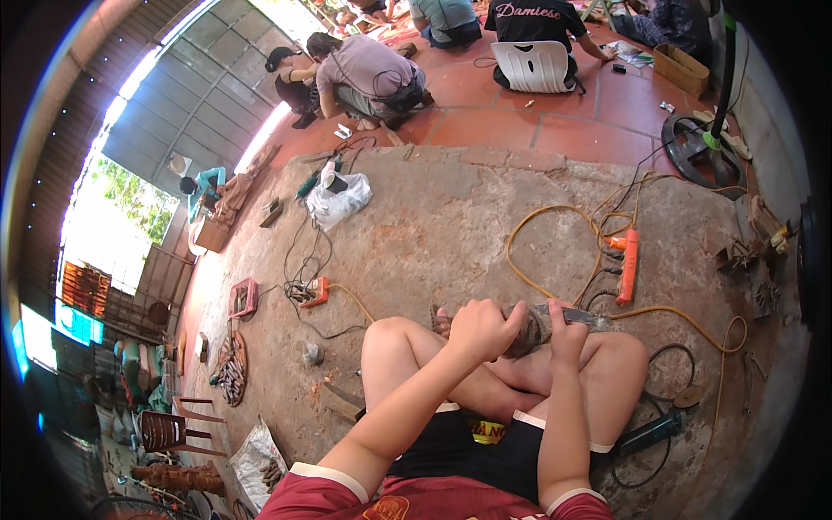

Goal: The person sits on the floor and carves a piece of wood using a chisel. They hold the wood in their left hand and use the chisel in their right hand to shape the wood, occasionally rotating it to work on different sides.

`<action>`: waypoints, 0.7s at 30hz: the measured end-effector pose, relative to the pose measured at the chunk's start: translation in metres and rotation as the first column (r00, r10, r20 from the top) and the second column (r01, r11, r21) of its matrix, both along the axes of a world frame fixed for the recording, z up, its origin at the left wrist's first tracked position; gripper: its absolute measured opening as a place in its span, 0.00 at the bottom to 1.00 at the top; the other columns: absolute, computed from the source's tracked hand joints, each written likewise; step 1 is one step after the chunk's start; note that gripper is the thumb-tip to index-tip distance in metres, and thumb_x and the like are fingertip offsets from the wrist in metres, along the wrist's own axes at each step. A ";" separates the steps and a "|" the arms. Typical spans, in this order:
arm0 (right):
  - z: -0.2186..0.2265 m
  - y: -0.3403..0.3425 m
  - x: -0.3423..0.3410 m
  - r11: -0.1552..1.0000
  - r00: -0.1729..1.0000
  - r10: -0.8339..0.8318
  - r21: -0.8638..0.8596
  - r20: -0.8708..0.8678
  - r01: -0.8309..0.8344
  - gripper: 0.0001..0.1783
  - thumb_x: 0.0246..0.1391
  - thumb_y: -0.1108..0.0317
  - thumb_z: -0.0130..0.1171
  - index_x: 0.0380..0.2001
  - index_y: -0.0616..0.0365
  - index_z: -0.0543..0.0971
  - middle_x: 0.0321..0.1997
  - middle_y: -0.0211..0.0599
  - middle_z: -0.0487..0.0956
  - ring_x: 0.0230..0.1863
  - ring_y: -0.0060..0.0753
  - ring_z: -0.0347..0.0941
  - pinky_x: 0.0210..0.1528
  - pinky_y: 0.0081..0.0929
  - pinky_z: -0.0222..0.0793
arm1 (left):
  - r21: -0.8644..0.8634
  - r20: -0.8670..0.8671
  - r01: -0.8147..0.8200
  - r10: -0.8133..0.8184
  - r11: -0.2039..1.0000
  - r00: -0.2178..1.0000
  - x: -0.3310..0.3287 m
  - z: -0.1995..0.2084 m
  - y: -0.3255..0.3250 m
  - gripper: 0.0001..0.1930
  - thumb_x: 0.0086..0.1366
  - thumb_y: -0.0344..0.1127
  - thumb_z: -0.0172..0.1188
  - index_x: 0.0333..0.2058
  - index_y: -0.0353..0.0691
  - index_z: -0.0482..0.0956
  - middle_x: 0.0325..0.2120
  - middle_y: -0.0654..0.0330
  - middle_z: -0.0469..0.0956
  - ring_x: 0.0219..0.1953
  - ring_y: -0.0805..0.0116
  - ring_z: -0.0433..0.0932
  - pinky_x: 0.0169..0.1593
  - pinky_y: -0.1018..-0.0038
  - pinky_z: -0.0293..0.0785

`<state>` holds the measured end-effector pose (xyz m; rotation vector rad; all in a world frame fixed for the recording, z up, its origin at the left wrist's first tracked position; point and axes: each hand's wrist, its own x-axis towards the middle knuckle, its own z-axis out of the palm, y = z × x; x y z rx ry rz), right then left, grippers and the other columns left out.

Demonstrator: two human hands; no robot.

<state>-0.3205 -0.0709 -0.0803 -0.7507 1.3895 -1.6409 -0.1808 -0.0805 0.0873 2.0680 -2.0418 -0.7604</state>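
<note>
I sit cross-legged, with both hands close together above my shins. My left hand (pixel 485 330) is closed around a lumpy grey-brown piece (pixel 527 336); its exact kind I cannot make out. Right beside it, my right hand (pixel 568 332) grips a flat grey strip-like tool (pixel 594 320), whose end sticks out to the right. The tool's other end reaches toward the lumpy piece; whether the two touch is hidden by my fingers.
An orange power strip (pixel 629 267) with looping yellow cable lies ahead on the right. A corded power tool (pixel 652 433) rests by my right knee. A small cup (pixel 307 353), a red tray (pixel 243 298) and a plastic bag (pixel 339 203) are leftward. Several people sit farther off.
</note>
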 end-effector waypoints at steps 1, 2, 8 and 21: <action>0.000 0.000 -0.001 1.000 1.000 0.010 -0.008 0.003 -0.010 0.11 0.57 0.68 0.66 0.33 0.68 0.83 0.32 0.32 0.82 0.34 0.21 0.76 0.38 0.21 0.72 | 0.004 0.000 -0.002 0.002 1.000 1.000 0.000 0.001 0.000 0.34 0.64 0.60 0.50 0.19 0.31 0.82 0.14 0.41 0.76 0.26 0.41 0.80 0.37 0.55 0.78; 0.000 0.000 -0.001 1.000 1.000 0.019 -0.016 0.006 -0.019 0.11 0.57 0.68 0.66 0.33 0.69 0.83 0.32 0.32 0.82 0.34 0.21 0.76 0.37 0.21 0.72 | 0.009 0.000 -0.003 0.003 1.000 1.000 0.000 0.001 0.000 0.34 0.64 0.60 0.50 0.19 0.31 0.82 0.14 0.41 0.76 0.26 0.41 0.80 0.37 0.55 0.78; 0.012 0.002 0.002 0.995 0.996 0.080 -0.058 0.050 -0.077 0.10 0.56 0.68 0.66 0.34 0.67 0.83 0.32 0.31 0.82 0.34 0.20 0.76 0.39 0.21 0.72 | -0.003 0.003 -0.005 0.005 1.000 1.000 0.002 -0.002 0.000 0.33 0.64 0.60 0.50 0.19 0.31 0.82 0.14 0.42 0.76 0.25 0.41 0.80 0.37 0.55 0.78; 0.018 0.004 -0.001 0.992 0.986 0.121 -0.055 0.112 -0.115 0.09 0.57 0.69 0.66 0.36 0.66 0.83 0.35 0.30 0.82 0.36 0.19 0.75 0.41 0.19 0.71 | 0.007 0.035 -0.006 0.006 1.000 0.999 0.002 -0.004 -0.001 0.33 0.65 0.60 0.50 0.19 0.32 0.83 0.14 0.44 0.77 0.25 0.43 0.81 0.36 0.56 0.78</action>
